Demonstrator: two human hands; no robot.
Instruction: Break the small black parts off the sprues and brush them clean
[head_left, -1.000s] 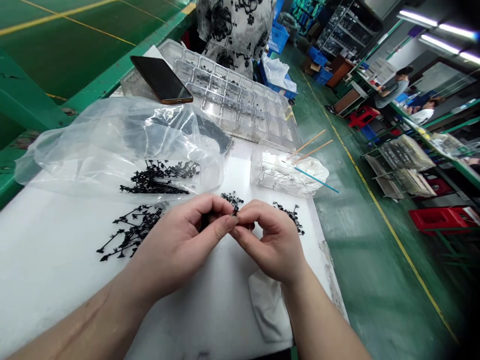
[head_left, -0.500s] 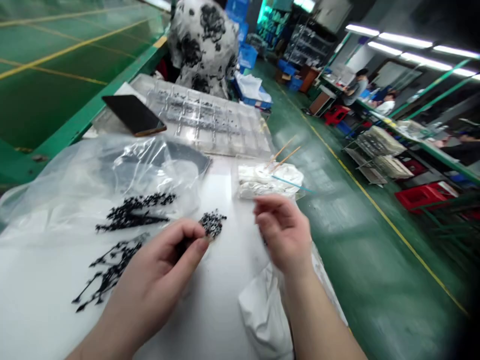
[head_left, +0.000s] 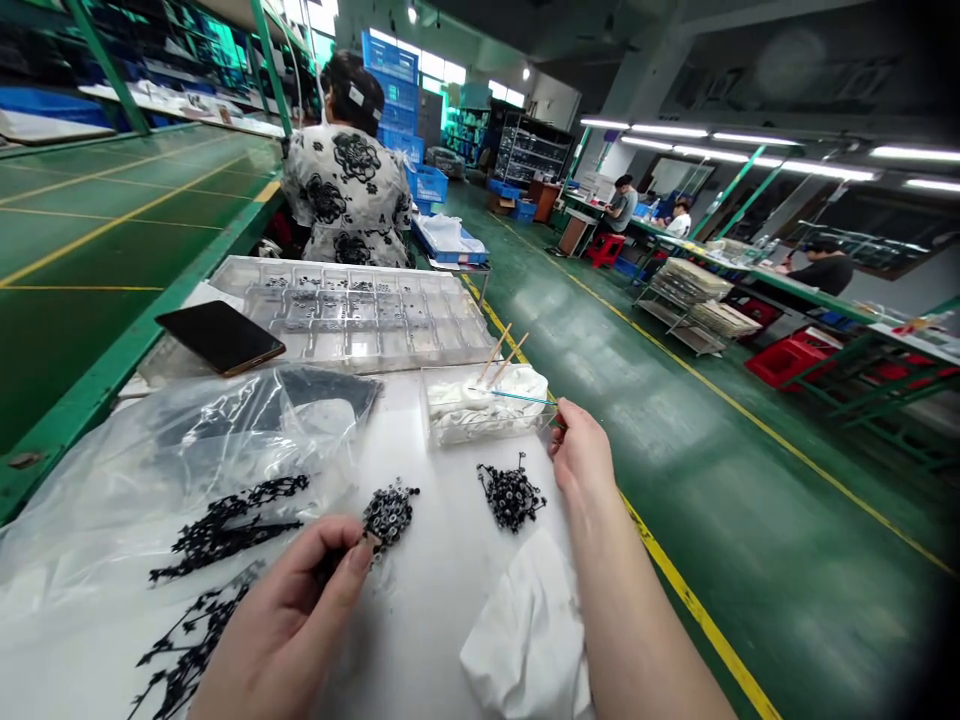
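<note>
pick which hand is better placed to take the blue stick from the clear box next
Right, probably: the right hand sits by the end of the blue stick, jutting from the clear box. The left hand is farther off, pinching a small dark part.

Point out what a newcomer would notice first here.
A heap of small black ring-shaped parts and a second heap stand out on the white worktable, just beyond the person's left hand. At the table's far end lies a large clear compartment tray. To the right, a green factory floor with a yellow line stretches away.
</note>
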